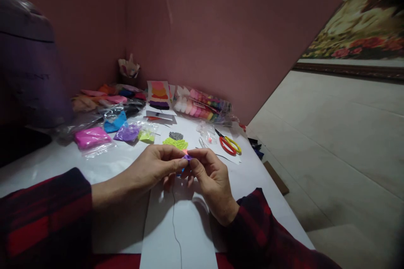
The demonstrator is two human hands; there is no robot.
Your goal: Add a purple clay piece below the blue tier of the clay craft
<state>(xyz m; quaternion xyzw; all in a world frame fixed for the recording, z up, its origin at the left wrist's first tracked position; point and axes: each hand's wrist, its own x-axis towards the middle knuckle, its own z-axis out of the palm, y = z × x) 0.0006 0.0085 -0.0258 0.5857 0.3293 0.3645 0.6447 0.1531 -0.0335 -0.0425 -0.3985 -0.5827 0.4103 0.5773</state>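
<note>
Purple clay bit [187,157] sits mid-frame, pinched between the fingertips of the left hand [158,166] and right hand [210,174], above the white table [120,159]. Squeezed unevenly, it could likely smear or drop onto the dangling thread [174,214].

Glossy white table [104,164]; crinkled clear-plastic bags [94,138] of matt clay — scissors [229,143] with smooth plastic handles.

This looks like a home craft corner: a white table [94,164] pushed against pink walls [221,29], strewn with bags of coloured clay [93,137], a clay pack [202,105] and scissors [229,143]. A framed flower painting [362,25] hangs over a pale surface, perhaps a tiled floor [331,134].
</note>
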